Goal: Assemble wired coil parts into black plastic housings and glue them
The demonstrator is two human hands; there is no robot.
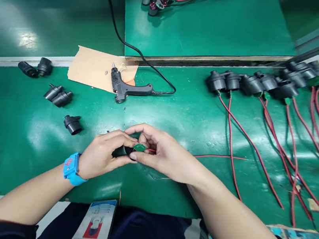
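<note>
My left hand (103,156), with a blue wrist strap (72,168), is closed around a small black housing (120,152) that is mostly hidden in the palm. My right hand (162,154) pinches a small round green circuit board (139,147) against that housing. A red wire (220,156) runs from the board off to the right across the green mat. Both hands meet just above the mat, near its front edge.
A black glue gun (125,86) lies on a brown card (95,69), its cord running to the back. Several loose black housings (73,124) lie at the left. A row of assembled housings (253,84) with red wires (292,151) fills the right.
</note>
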